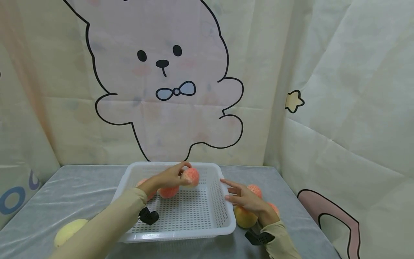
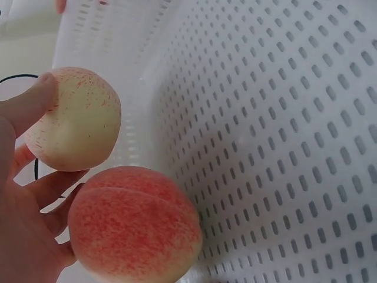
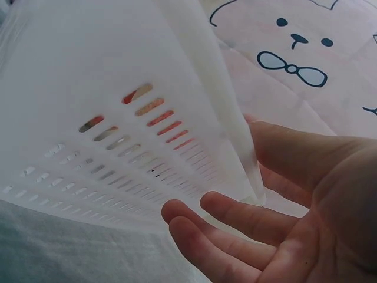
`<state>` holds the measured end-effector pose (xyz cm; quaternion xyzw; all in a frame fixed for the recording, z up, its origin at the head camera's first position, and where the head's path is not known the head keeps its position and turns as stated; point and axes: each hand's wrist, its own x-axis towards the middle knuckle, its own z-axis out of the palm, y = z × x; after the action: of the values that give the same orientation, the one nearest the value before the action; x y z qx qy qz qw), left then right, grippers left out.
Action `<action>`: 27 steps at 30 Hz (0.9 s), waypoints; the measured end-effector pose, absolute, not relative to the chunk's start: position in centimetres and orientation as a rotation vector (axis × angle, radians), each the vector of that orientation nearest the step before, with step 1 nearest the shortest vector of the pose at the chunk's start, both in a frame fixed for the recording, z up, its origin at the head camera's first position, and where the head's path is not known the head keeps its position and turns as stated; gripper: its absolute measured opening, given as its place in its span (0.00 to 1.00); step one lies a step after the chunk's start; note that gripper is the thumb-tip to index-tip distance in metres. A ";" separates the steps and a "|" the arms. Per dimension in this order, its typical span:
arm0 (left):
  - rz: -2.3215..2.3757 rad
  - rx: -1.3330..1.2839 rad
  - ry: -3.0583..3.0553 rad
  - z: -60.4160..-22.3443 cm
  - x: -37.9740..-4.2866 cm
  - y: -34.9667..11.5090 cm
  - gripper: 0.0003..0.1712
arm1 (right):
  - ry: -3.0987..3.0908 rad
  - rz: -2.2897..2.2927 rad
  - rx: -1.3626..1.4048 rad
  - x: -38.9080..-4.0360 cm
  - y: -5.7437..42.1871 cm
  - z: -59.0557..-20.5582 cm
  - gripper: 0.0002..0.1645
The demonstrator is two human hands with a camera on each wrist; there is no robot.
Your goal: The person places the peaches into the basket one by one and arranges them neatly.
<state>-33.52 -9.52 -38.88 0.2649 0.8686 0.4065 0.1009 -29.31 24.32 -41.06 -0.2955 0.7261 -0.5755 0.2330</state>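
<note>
A peach (image 1: 192, 176), pale on one side and pink on the other, is held between thumb and fingers of my left hand (image 1: 168, 177) over the white perforated basket (image 1: 174, 235). Inside the basket, a redder peach (image 1: 169, 192) lies just below that hand, and another peach (image 1: 142, 182) is partly hidden by the wrist. In the left wrist view the held peach (image 2: 82, 121) overlaps the red peach (image 2: 135, 227). My right hand (image 1: 247, 199) reaches the basket's right rim with fingers fairly straight; its fingertips (image 3: 174, 209) show beside the basket's outer wall.
Right of the basket, partly behind my right hand, are a yellowish fruit (image 1: 245, 217), a peach (image 1: 255, 190) and another peach (image 1: 274, 207). A pale yellow fruit (image 1: 69, 230) lies at the left by my sleeve. Printed curtains (image 1: 200, 118) rise behind the grey-covered table (image 1: 87, 190).
</note>
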 end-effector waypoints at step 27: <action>0.573 0.750 2.825 -39.4 -33.3 -8.1 0.38 | 2.006 -1.574 -0.787 -29.2 24.3 -40.9 0.44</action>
<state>-33.26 -8.05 -39.42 0.2509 0.9453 0.1918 0.0813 -29.22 24.31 -40.89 -0.2866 0.7307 -0.5735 0.2345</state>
